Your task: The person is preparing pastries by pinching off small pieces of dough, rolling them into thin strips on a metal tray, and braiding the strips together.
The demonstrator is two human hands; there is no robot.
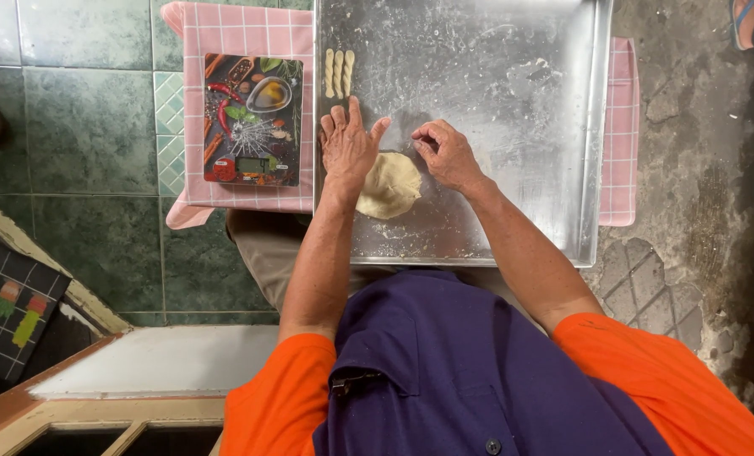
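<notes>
I see my left hand (348,149) lying flat, fingers spread, palm down on the large flour-dusted steel baking tray (512,84) — its heel rests on the left edge of the round, pale lump of dough (391,186). That hand's grip is open and pinches nothing. My right hand (447,155) sits just right of the dough's upper edge, fingers curled in with thumb and fingertips pressed together; whether a bit of dough is caught between them I cannot tell. The dough lies on the tray near its front left part, between my two wrists. At the tray's far left corner three thin twisted dough sticks (338,73) lie side by side, just beyond my left fingertips. Left of the tray, on the pink checked cloth (242,34) over the tabletop, sits a flat kitchen scale with a picture of spices and chillies (253,120) — well clear of both hands.
</notes>
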